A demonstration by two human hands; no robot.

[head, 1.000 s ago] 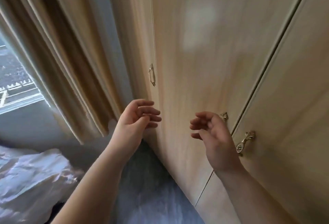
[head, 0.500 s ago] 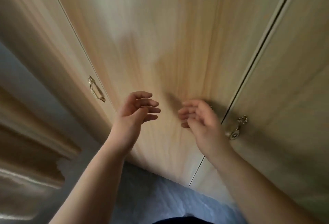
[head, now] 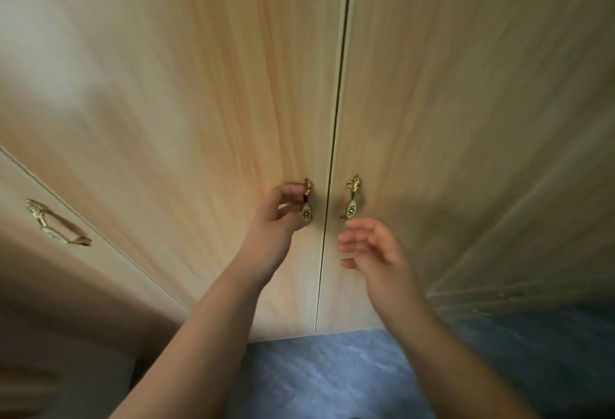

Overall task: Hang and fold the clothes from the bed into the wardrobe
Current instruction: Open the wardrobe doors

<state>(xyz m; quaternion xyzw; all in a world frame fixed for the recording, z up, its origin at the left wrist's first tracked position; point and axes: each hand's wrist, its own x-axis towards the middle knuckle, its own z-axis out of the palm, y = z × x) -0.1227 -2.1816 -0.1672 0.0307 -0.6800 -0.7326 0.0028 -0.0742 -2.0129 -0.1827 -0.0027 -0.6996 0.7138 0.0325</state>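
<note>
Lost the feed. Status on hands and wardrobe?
Left hand gripping left door handle. Right hand open, below right door handle. Wardrobe doors closed. Nothing in the way.

The view has swung from the window to the closed wardrobe, where the left hand now pinches the left door handle, the right hand loosely open at five o'clock of the right door handle.

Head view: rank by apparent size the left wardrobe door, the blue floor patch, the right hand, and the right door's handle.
1. left wardrobe door
2. blue floor patch
3. right hand, though it is nearer the camera
4. right door's handle
</note>
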